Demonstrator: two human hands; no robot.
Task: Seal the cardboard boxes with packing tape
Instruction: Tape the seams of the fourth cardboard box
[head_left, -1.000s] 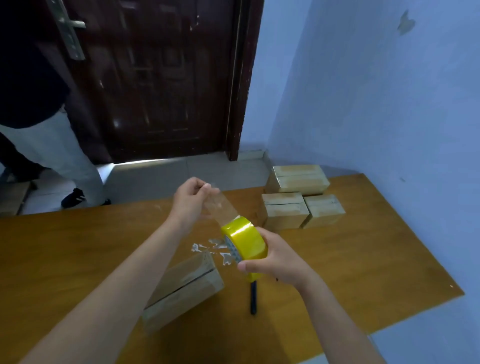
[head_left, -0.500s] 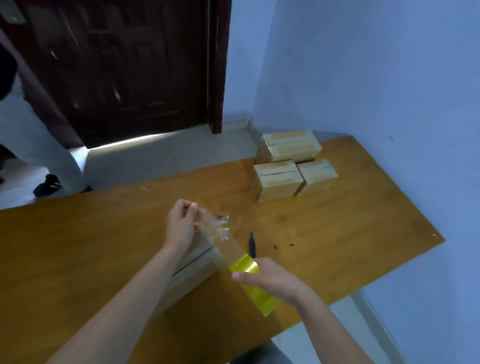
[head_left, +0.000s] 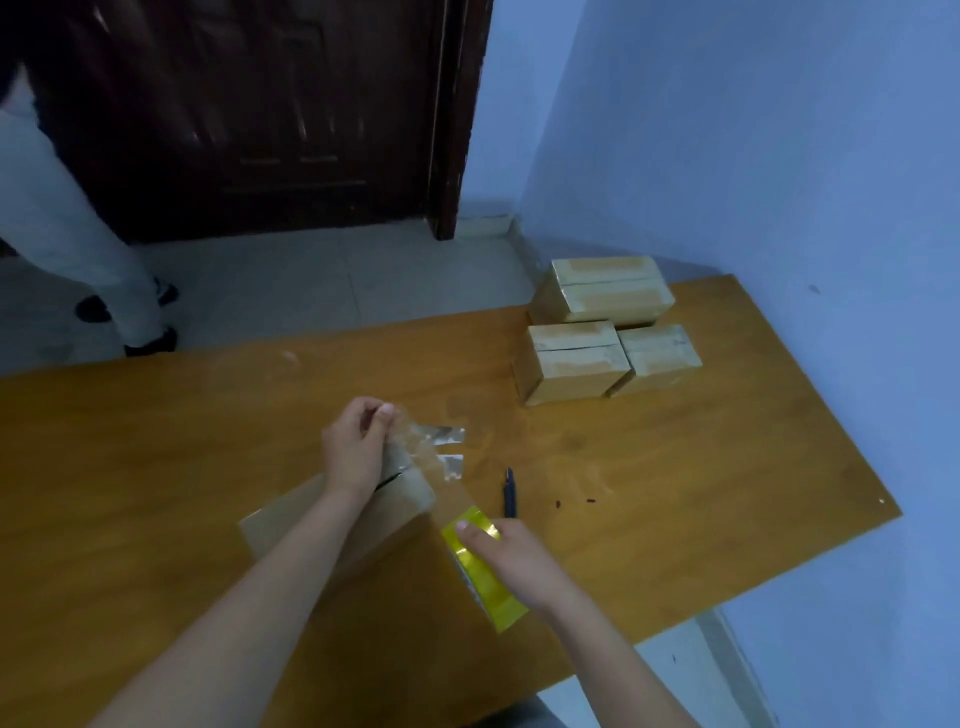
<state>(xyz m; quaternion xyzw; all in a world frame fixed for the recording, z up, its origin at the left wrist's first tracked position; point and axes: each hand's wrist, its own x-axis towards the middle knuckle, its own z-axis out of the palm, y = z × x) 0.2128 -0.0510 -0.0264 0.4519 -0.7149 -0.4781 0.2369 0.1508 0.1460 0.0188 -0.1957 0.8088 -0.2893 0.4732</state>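
Note:
A cardboard box (head_left: 400, 506) lies on the wooden table (head_left: 156, 447) under my left forearm, its top seam showing. My left hand (head_left: 356, 447) pinches the free end of a clear tape strip (head_left: 423, 457) at the box's far end. The strip runs back over the box to a yellow tape roll (head_left: 480, 571), which my right hand (head_left: 511, 561) grips near the table's front edge. Most of the box is hidden by my arm.
Three taped cardboard boxes (head_left: 576, 361) sit grouped at the table's far right by the blue wall. A dark pen-like tool (head_left: 510, 493) lies just beyond my right hand. Crumpled tape scraps (head_left: 449, 434) lie beside the box. A person's legs (head_left: 78, 244) stand by the dark door.
Both hands came down from mid-air: the left carried the tape end to the box's far end, the right pulled the roll back toward me, lengthening the strip. The camera view shifted.

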